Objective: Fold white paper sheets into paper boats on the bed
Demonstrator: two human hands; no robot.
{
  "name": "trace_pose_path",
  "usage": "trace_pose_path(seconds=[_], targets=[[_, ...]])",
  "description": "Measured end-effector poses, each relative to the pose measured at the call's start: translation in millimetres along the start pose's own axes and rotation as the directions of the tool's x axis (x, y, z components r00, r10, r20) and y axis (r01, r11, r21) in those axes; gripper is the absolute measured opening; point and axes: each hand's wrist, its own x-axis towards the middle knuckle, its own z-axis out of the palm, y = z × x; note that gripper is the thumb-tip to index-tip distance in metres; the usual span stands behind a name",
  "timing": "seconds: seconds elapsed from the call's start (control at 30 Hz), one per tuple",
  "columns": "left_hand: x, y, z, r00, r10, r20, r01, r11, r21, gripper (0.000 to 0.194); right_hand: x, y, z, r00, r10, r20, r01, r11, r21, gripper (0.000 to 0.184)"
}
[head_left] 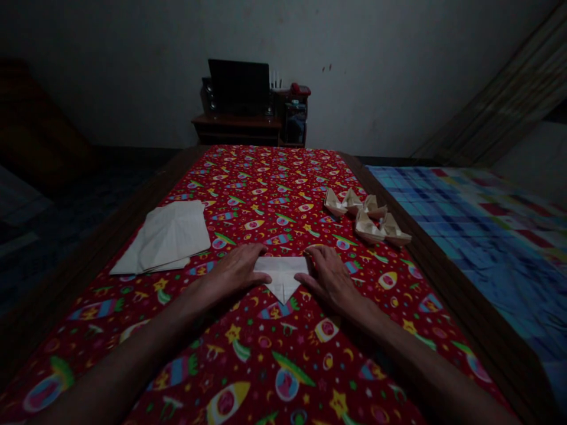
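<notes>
A folded sheet of white paper (283, 273) lies on the red patterned cloth (266, 354), its point toward me and its straight edge away from me. At the left end of the paper, my left hand (241, 267) grips it with the thumb on top and the fingers at the far edge. My right hand (328, 274) holds the right end the same way. To the left rests a stack of paper sheets (170, 236). Several folded paper boats (371, 227) stand at the right, beyond my right hand.
Past the far end of the cloth stands a wooden desk (239, 123) with a dark monitor (240, 84) and a red telephone (300, 89). A blue checked cloth (465, 254) spreads along the right side. The room is dim.
</notes>
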Motion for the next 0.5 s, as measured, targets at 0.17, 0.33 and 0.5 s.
trace_pose_path(seconds=[0.17, 0.33, 0.5], targets=[[7.2, 2.6, -7.5, 0.974, -0.112, 0.196, 0.133, 0.986, -0.1, 0.02, 1.9, 5.4, 0.6, 1.0, -0.006, 0.019, 0.004, 0.998, 0.064, 0.039], [7.9, 1.8, 0.0, 0.985, -0.116, 0.131, 0.135, 0.98, -0.147, 0.023, 4.9, 12.5, 6.1, 0.999, 0.012, 0.038, -0.017, 0.991, 0.133, 0.023], [1.6, 12.7, -0.3, 0.978, 0.01, -0.21, -0.054, 0.977, -0.208, 0.023, 10.7, 15.3, 3.8, 0.999, 0.0, 0.039, -0.011, 0.965, 0.263, 0.014]])
